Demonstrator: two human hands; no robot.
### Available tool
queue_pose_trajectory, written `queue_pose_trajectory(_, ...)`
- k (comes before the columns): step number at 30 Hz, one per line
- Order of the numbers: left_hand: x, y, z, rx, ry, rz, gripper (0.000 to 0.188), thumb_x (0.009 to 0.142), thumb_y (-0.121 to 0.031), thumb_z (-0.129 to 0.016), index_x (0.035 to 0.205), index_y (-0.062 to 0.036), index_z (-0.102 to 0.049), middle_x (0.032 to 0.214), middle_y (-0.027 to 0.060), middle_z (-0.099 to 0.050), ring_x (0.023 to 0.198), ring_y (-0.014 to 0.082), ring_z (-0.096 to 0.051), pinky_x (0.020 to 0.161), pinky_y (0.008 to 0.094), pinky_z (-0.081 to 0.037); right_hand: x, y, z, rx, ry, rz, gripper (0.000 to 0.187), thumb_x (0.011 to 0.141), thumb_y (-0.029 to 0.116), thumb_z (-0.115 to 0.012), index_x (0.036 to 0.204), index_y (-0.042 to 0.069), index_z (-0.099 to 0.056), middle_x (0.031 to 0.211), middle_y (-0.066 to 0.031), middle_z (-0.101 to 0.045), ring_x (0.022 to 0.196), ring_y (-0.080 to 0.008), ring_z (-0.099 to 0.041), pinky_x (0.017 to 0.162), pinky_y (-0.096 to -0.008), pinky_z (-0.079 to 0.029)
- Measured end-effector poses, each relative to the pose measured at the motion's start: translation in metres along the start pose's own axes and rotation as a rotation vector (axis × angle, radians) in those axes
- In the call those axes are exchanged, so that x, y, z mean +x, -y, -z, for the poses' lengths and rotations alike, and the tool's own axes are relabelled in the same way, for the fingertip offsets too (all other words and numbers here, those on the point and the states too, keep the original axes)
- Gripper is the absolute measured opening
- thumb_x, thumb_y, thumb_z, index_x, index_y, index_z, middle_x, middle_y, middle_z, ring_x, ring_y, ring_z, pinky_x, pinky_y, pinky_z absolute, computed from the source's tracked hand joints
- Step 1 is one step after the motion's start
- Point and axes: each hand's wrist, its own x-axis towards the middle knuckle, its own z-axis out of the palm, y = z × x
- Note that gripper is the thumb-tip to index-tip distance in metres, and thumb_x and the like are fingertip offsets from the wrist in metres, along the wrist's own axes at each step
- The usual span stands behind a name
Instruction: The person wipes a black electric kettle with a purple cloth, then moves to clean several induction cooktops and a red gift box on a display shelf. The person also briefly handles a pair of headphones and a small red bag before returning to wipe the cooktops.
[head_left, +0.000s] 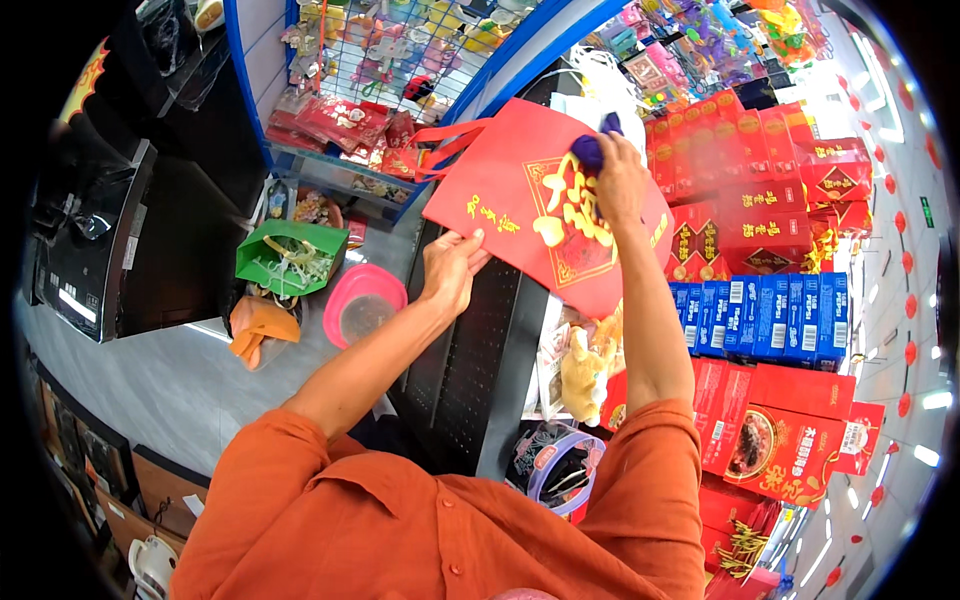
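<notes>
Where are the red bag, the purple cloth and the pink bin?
Red bag (pixel 541 207), head view: middle of its printed front.
Purple cloth (pixel 587 153), head view: its bunched part.
Pink bin (pixel 364 276), head view: the far side of its rim.

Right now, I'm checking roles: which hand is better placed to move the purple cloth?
Probably the right hand: it holds the purple cloth at the red bag, while the left hand grips the bag's edge.

A grey floor (pixel 215 395) carries a pink plastic basin (pixel 398 287), with an open green bag (pixel 262 264) to the basin's left and slightly beyond it. A folded orange piece of material (pixel 264 322) sits left of the basin; a black perforated metal shelf (pixel 468 345) runs along its right.
</notes>
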Motion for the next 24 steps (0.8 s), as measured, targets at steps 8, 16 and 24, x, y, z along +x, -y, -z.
queue_pose_trajectory(8,-0.017,0.004,0.009,-0.087,-0.011,-0.042,0.02,0.095,-0.007,-0.06,0.114,-0.0021,-0.062,0.113,0.0089,-0.067,0.104,0.0199,-0.066,0.097,0.037,-0.05,0.002,0.098,0.008,0.423,0.007,0.172,0.04,0.074,-0.005,-0.054,0.112,0.007,-0.061,0.112,-0.0115,-0.065,0.105,-0.0324,-0.061,0.087,-0.0454,-0.048)
queue_pose_trajectory(16,-0.006,0.0,0.018,-0.254,0.044,0.099,0.026,0.093,-0.003,-0.059,0.119,-0.0028,-0.056,0.118,0.0126,-0.065,0.109,0.0281,-0.065,0.098,0.0465,-0.053,-0.024,0.091,0.038,0.536,0.311,0.44,0.041,0.079,-0.002,-0.054,0.118,0.009,-0.061,0.124,-0.0079,-0.062,0.115,-0.0272,-0.057,0.094,-0.0403,-0.042)
queue_pose_trajectory(24,-0.014,-0.017,0.025,-0.172,0.109,0.023,0.03,0.093,0.001,-0.058,0.123,-0.0024,-0.053,0.12,0.0136,-0.063,0.109,0.0293,-0.065,0.097,0.0477,-0.054,-0.039,-0.016,0.017,0.52,0.055,-0.073,0.053,0.072,-0.013,-0.054,0.12,0.009,-0.058,0.119,-0.0152,-0.061,0.114,-0.0367,-0.055,0.099,-0.0411,-0.044)
